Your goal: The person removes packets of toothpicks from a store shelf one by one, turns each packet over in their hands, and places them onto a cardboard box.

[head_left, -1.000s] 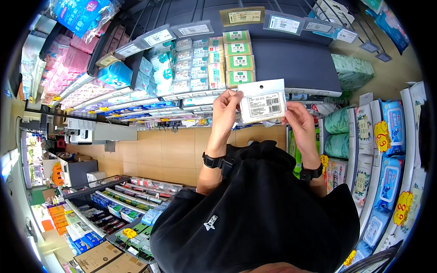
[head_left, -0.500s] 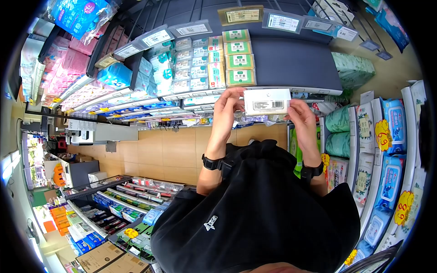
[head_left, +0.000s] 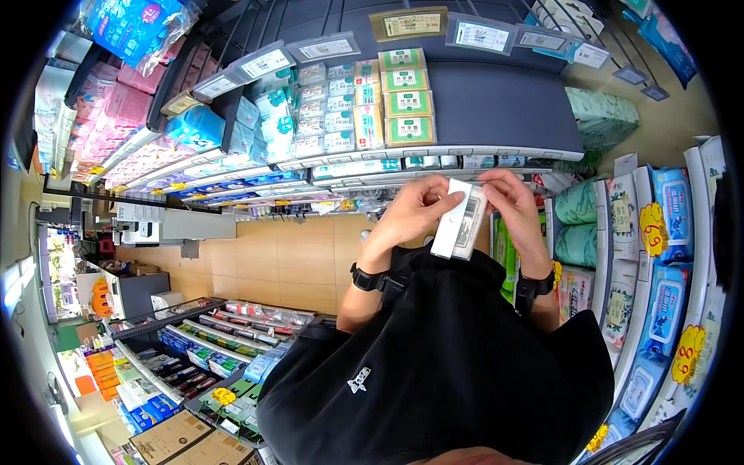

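White pack pinched by left hand and right hand, before shelf. Fingertip-only hold; pack might slip.

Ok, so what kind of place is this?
Most likely a shop, for household and personal-care goods by the look of it: packets stacked in rows on a shelf, price tags on hooks, and yellow number signs.
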### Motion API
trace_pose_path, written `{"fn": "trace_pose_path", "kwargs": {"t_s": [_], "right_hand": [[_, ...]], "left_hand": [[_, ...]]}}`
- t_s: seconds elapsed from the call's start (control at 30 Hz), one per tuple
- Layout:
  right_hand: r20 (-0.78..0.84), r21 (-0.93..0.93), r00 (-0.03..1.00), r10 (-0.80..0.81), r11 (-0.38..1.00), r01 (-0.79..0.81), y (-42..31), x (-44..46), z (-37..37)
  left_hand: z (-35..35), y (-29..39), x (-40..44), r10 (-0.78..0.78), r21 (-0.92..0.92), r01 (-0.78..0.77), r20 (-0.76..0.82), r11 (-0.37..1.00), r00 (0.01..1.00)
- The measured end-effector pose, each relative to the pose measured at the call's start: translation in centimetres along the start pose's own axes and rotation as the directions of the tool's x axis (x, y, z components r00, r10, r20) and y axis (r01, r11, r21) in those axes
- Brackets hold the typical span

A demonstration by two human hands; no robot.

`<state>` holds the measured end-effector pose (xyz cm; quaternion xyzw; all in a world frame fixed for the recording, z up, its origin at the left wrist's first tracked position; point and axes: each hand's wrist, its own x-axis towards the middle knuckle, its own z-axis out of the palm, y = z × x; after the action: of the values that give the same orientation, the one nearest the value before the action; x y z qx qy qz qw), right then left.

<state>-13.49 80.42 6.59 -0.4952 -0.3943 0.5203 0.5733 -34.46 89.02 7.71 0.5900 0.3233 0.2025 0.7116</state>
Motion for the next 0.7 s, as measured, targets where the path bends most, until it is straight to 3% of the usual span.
{"fn": "trace_pose_path", "kwargs": {"t_s": [0.1,0.27,0.33,0.4,0.5,0.57,0.7], "right_hand": [[0.028,-0.003,0.999,0.029,1.000,-0.029,0.1,-0.1,0.4],[0.019,0.086,0.998,0.066,0.994,-0.068,0.4,-0.1,0.3],[-0.005,0.104,0.999,0.054,0.993,-0.054,0.4,-0.2,0.3],[-0.029,0.123,0.999,0.042,0.992,-0.038,0.4,-0.2,0.4],[-0.037,0.221,0.999,0.003,0.975,0.005,0.4,-0.2,0.3],[-0.107,0.161,0.989,-0.104,0.980,0.120,0.8,0.1,0.3],[-0.180,0.108,0.977,-0.116,0.985,0.137,1.6,0.6,-0.6]], "left_hand": [[-0.1,-0.3,0.2,0.012,0.151,-0.017,0.030,0.988,0.999],[0.0,0.7,-0.1,0.073,-0.080,-0.085,-0.146,0.993,0.987],[-0.6,0.1,0.3,0.133,-0.073,-0.145,-0.152,0.987,0.979],[-0.6,0.0,0.2,0.201,-0.166,-0.257,-0.294,0.952,0.934],[-0.8,-0.2,0.2,0.218,-0.156,-0.278,-0.322,0.948,0.921],[-0.7,-0.2,0.2,0.221,-0.169,-0.291,-0.339,0.942,0.914],[-0.9,-0.3,0.0,0.191,-0.109,-0.245,-0.360,0.963,0.913]]}}
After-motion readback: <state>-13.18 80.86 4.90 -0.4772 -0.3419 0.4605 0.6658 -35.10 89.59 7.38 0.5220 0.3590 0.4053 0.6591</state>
